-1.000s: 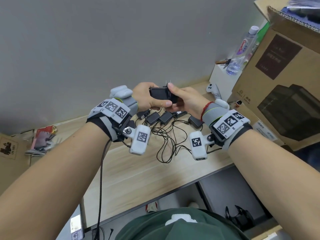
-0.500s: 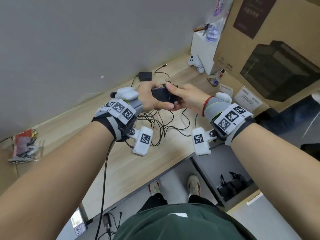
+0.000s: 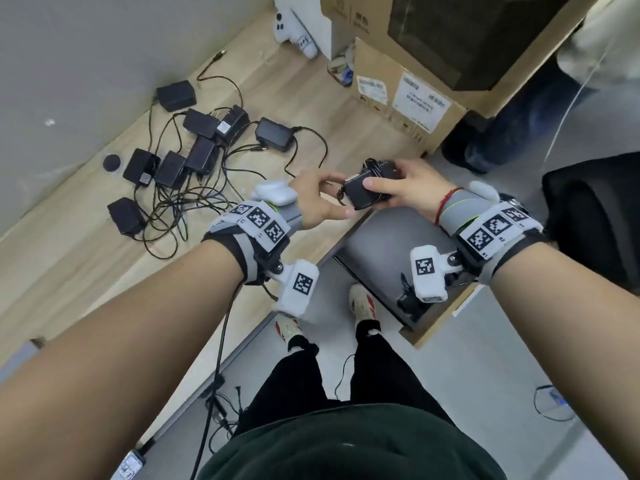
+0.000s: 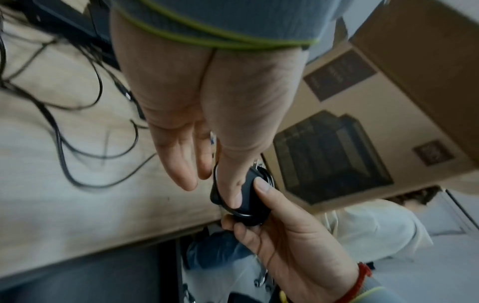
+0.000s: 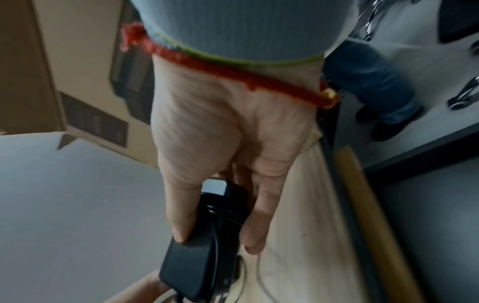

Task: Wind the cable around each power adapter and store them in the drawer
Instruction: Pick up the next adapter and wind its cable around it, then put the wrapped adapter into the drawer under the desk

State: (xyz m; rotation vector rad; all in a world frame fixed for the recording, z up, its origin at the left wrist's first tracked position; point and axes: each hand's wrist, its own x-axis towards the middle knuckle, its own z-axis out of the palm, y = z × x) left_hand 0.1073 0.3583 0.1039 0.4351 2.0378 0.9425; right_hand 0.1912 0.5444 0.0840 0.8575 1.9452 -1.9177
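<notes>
Head view: a wound power adapter (image 3: 363, 194) was held above the tabletop's (image 3: 104, 271) front edge, over the open drawer (image 3: 381, 244).
Right hand (image 3: 405, 192): the adapter's body was clamped between thumb and fingers, the cable (image 5: 220, 211) coiled round it.
Left hand (image 3: 315, 199): the adapter's near end was pinched.
Advice: the coils are best kept pinned while it is lowered, or they could spring loose.
Unwound adapters (image 3: 194, 147): lying tangled farther back.
</notes>
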